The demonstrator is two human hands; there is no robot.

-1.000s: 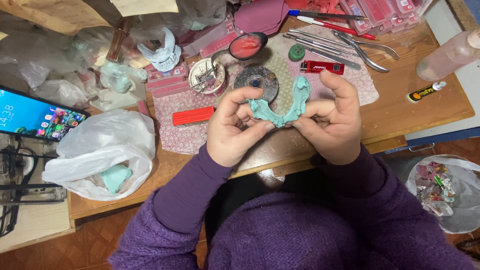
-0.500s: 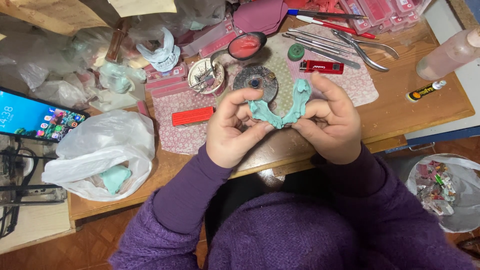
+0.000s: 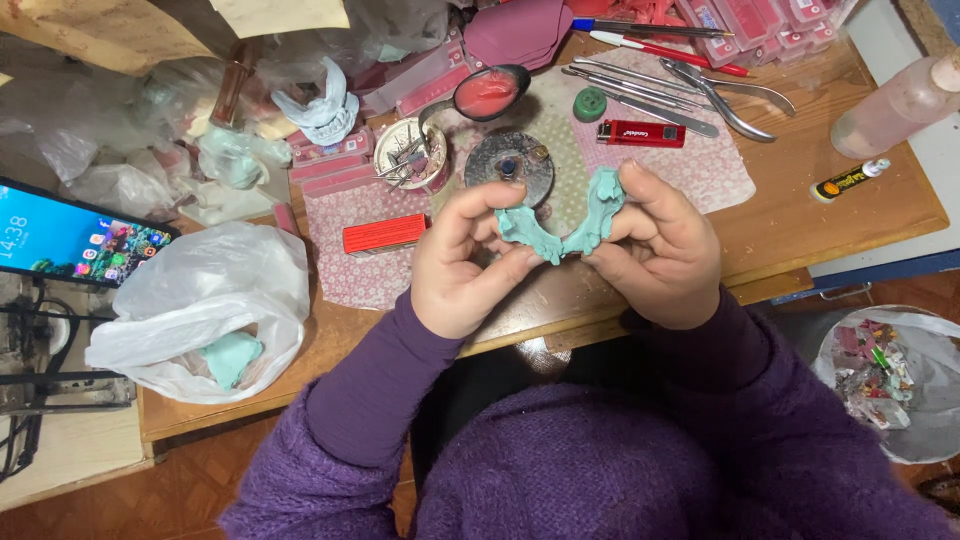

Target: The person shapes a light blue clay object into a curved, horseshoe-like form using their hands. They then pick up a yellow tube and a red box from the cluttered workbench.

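Both my hands hold a teal, horseshoe-shaped dental cast above the front of a wooden table. My left hand pinches its left arm with thumb and fingers. My right hand grips its right arm, thumb pressed near the curve. The open end of the cast points away from me. My purple sleeves fill the lower part of the view.
Behind the cast lie a round metal burner, a red lighter, a red box, a spoon of red wax and metal instruments. A white bag sits left, a phone beyond, a pink bottle right.
My hands have shifted slightly on the cast, and the cast has turned a little between my fingers. Everything on the table stays put.
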